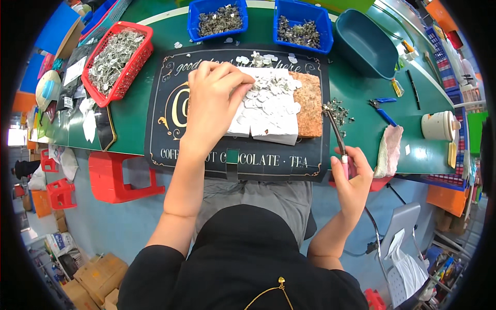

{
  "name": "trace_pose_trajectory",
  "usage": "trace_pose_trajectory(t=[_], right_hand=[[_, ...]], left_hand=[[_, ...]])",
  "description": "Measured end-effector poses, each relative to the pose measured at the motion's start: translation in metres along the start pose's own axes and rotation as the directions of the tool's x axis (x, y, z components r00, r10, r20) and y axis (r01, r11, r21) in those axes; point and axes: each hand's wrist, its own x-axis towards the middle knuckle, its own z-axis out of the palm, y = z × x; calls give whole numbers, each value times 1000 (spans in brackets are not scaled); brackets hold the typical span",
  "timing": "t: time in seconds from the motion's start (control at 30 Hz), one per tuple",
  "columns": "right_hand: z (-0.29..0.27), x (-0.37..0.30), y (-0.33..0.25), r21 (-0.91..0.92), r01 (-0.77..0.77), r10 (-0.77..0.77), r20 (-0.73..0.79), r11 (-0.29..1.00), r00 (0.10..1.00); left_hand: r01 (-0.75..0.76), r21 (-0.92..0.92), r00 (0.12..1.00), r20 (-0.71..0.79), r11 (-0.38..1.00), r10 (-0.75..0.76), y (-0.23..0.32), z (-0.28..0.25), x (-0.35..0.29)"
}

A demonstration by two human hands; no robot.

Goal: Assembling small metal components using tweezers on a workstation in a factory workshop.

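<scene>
My left hand reaches over a white block heaped with small flat white pieces. Its thumb and forefinger are pinched together at the left side of the heap; whatever lies between them is too small to make out. In my right hand is a soldering iron with a dark shaft and a pink grip. The iron points up and away, its tip beside a small pile of metal parts to the right of a reddish-brown brick. That brick shows at the white block's right end.
A printed black mat lies under the work. Beyond it stand two blue bins of metal parts and a dark teal tub. A red basket is at left. Blue-handled pliers, a pink cloth and a white canister are at right.
</scene>
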Motion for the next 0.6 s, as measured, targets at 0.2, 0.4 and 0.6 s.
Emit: trace_pose_trajectory(t=[0.2,0.4,0.6], right_hand=[[12,1,-16,86,-15,9,75,996,997],[28,4,-22,89,72,-81,103,993,991],[34,2,-27,124,87,-104,144,989,984]], left_hand=[[102,-208,983,-129,973,-131,-2,-4,-9],[-11,-41,985,-170,999,4,-3,4,-3],[95,-212,977,-169,973,-132,-4,5,-4]])
